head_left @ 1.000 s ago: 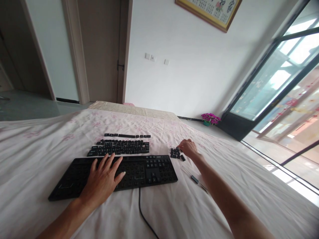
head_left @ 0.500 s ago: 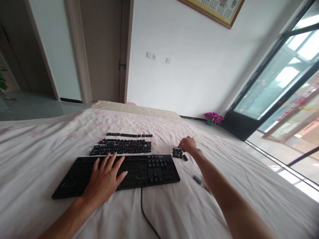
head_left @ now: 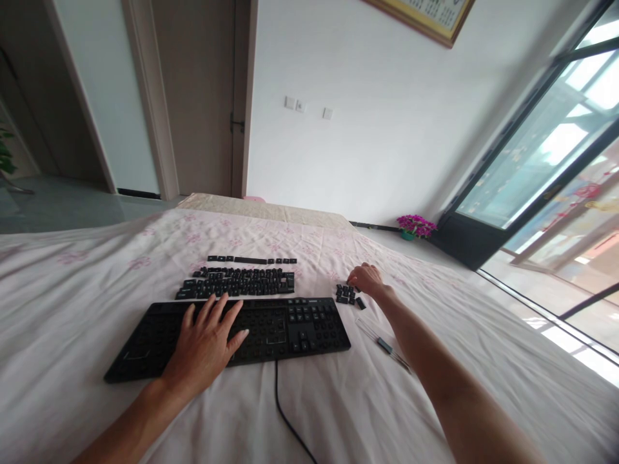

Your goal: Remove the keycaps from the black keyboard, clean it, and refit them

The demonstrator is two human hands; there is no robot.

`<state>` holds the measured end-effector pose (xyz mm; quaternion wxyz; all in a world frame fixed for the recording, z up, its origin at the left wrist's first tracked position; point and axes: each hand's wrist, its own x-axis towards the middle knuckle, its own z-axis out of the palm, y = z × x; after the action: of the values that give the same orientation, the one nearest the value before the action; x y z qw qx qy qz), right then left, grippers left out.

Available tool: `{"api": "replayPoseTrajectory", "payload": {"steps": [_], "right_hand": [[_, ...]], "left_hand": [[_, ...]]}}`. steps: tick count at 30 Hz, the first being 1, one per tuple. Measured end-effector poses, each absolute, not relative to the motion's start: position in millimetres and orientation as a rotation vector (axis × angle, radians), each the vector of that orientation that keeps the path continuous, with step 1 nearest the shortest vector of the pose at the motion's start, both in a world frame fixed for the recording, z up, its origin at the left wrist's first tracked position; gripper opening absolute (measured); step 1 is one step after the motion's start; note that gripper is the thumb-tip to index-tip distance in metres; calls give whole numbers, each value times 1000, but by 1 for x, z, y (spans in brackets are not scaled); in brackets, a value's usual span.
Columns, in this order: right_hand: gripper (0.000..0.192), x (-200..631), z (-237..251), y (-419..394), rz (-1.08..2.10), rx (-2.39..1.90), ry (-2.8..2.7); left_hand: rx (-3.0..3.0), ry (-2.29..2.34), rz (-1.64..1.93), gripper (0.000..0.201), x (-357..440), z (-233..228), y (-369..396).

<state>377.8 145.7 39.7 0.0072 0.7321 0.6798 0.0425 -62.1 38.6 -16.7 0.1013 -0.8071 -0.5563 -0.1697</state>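
A black keyboard point(head_left: 271, 332), most of its left part stripped of keycaps, lies on the bedsheet with several keys still on its right part. My left hand point(head_left: 206, 341) rests flat on its left half, fingers spread. Beyond the keyboard, loose black keycaps point(head_left: 251, 281) are laid out in rows, with a long space bar point(head_left: 250, 260) in the farthest row. To the right is a smaller group of keycaps point(head_left: 345, 294). At that group's far edge my right hand point(head_left: 366, 279) is closed, its fingertips pinched on a small dark keycap, mostly hidden.
A wire keycap puller point(head_left: 384, 346) with a dark handle lies beside my right forearm. The keyboard's cable point(head_left: 285, 412) runs toward me over the wrinkled, flowered bedsheet point(head_left: 232, 419). Pink flowers in a pot point(head_left: 414, 227) stand on the floor near the glass door.
The view has shifted slightly. My left hand stays on the keyboard, and my right hand remains at the small keycap group with hardly any movement.
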Motion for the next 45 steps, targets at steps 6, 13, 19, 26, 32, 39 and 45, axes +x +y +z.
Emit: {"api": "replayPoseTrajectory", "payload": {"steps": [6, 13, 19, 26, 32, 39, 45], "right_hand": [[19, 356, 51, 121, 203, 2332, 2252], [17, 307, 52, 50, 248, 1973, 2802], [15, 292, 44, 27, 331, 1893, 2812], [18, 289, 37, 24, 383, 1837, 2798], [19, 283, 38, 22, 442, 1801, 2761], [15, 277, 38, 19, 518, 1706, 2658], [15, 270, 28, 12, 603, 1675, 2562]], "left_hand": [[-2378, -1636, -499, 53, -62, -15, 38], [-2375, -1637, -512, 53, -62, -15, 37], [-2359, -1611, -496, 54, -63, -18, 37], [-2373, -1620, -542, 52, -62, -19, 38], [-2371, -1623, -543, 53, -63, -21, 40], [-2378, -1626, -542, 52, -63, -20, 39], [-2371, -1620, -526, 53, -63, -17, 38]]}}
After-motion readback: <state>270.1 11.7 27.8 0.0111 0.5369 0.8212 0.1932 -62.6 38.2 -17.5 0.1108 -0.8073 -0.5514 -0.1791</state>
